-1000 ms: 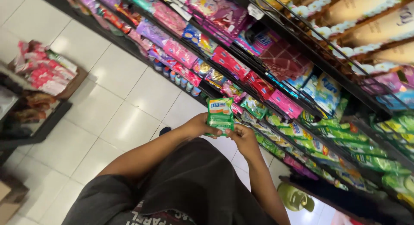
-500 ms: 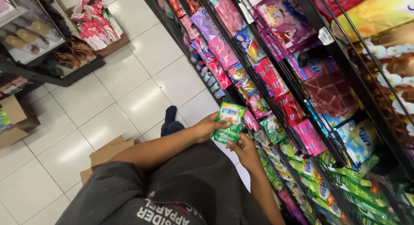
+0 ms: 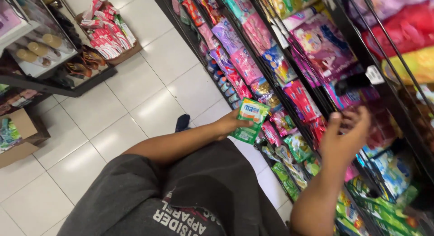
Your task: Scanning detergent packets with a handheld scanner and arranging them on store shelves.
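Observation:
My left hand (image 3: 229,124) grips a stack of small green sachets (image 3: 250,119) at waist height, in front of the shop shelves. My right hand (image 3: 346,139) is raised beside the shelf, fingers spread and blurred, holding nothing. It hovers close to the hanging red and pink sachet strips (image 3: 302,100). My grey shirt fills the lower middle of the view.
A tall black wire shelf rack (image 3: 343,41) packed with coloured sachets and packets runs along the right. On the white tiled floor (image 3: 149,109) stand a cardboard box of red packets (image 3: 108,30), a low black shelf (image 3: 54,77) and an open carton (image 3: 18,136). A dark shoe (image 3: 182,122) shows below.
My right hand let go of the green sachets and rose to the right toward the shelf. My left hand keeps the sachets. The view turned further along the aisle.

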